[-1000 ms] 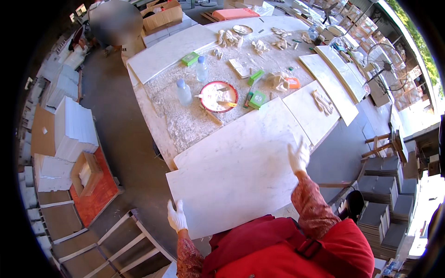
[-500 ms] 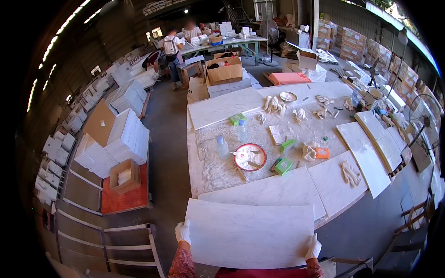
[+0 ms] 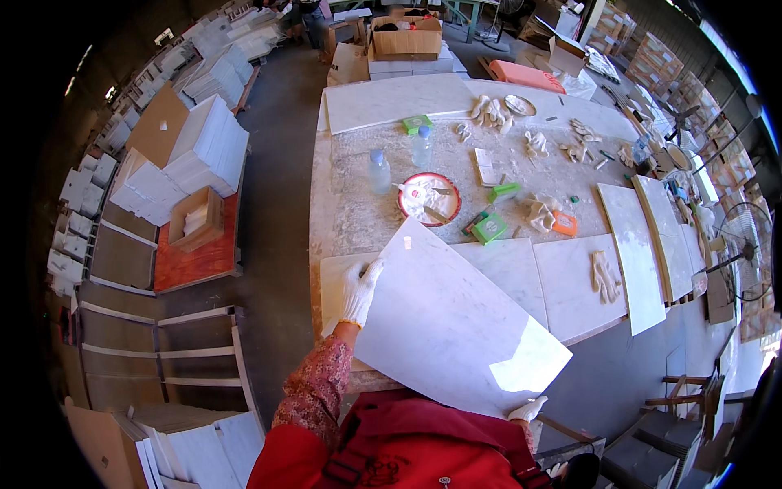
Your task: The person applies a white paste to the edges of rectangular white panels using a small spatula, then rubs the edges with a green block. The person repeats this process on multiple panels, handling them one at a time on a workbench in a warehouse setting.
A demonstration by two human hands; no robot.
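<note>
The white slab (image 3: 448, 314) has swung to a diagonal slant

A red-rimmed bowl (image 3: 459, 201) is flanked on its left by a blue-capped bottle (image 3: 380, 174), and a green box (image 3: 489, 229) is placed to its right. Well left of the bowl, an open carton (image 3: 208, 235) is borne by a red board (image 3: 191, 266).

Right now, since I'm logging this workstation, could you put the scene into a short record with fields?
Slab in hand: white slab, angled across the near side of the table
Left hand: white-gloved, grip on the slab's left edge
Right hand: gloved, at the slab's lower right corner; fingers partly hidden
Beyond the slab: red-rimmed bowl, with two bottles to its left
Right of the bowl: green box, orange box
</note>
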